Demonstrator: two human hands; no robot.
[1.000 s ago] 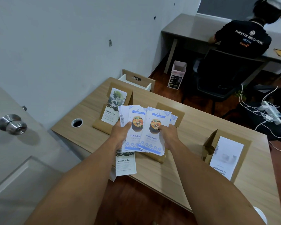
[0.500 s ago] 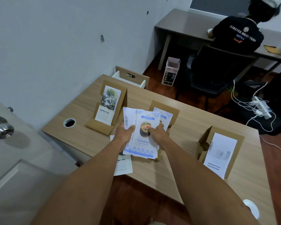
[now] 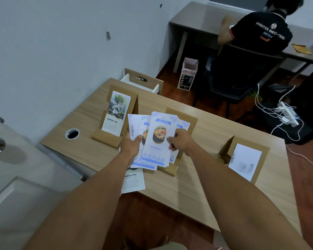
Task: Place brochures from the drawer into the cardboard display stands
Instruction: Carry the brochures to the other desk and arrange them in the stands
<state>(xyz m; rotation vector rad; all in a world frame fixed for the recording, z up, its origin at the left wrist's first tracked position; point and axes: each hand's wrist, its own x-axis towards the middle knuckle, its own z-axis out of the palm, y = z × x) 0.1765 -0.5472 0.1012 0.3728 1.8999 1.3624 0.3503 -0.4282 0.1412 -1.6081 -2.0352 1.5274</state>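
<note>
Head view shows me three cardboard stands on the desk (image 3: 197,186): the left stand (image 3: 116,139) holds tree brochures (image 3: 116,112), the middle stand (image 3: 186,118) is partly hidden behind my hands, and the right stand (image 3: 242,145) holds a white sheet (image 3: 245,161). My left hand (image 3: 130,147) and right hand (image 3: 179,141) both grasp a fan of blue brochures (image 3: 157,141), at least four of them, above the desk in front of the middle stand. Their long axis runs away from me, with the printed tops pointing to the far side. One more tree brochure (image 3: 133,181) lies flat at the near desk edge. The drawer (image 3: 141,83) stands open behind.
</note>
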